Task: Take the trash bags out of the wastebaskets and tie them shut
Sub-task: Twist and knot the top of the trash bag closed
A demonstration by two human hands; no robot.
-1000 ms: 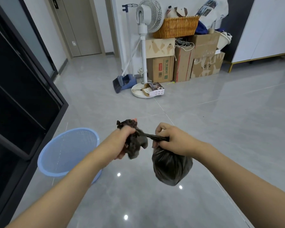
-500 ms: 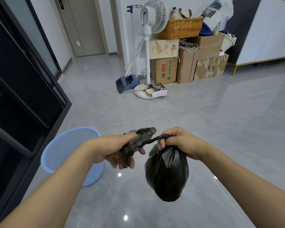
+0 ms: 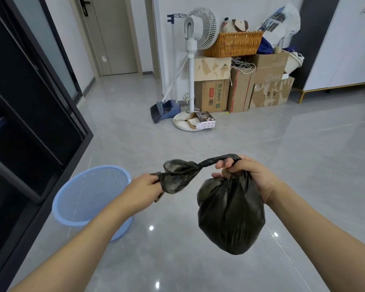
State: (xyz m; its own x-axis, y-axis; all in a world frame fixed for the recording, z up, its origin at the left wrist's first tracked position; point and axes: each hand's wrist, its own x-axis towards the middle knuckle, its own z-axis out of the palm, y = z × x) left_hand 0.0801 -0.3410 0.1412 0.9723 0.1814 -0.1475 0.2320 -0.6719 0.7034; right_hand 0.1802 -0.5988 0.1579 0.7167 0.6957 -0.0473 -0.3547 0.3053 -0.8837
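Note:
A full black trash bag (image 3: 230, 216) hangs in the air in front of me. My right hand (image 3: 247, 175) grips its gathered neck, with the twisted top looped over my fingers. The loose end of the bag's top (image 3: 177, 175) stretches to the left, where my left hand (image 3: 144, 186) pinches it. A light blue wastebasket (image 3: 89, 199) stands on the floor at the lower left, with no bag visible inside it.
A black cabinet (image 3: 30, 123) runs along the left, close to the wastebasket. At the back stand a white pedestal fan (image 3: 191, 66), a broom with dustpan (image 3: 162, 108), stacked cardboard boxes (image 3: 240, 89) and a wicker basket (image 3: 234, 43). Grey tiled floor (image 3: 282, 144) spreads around me.
My left hand has slid outward along the bag's loose end and pulled it left. The right hand turned palm-up and the twisted neck now loops over its fingers.

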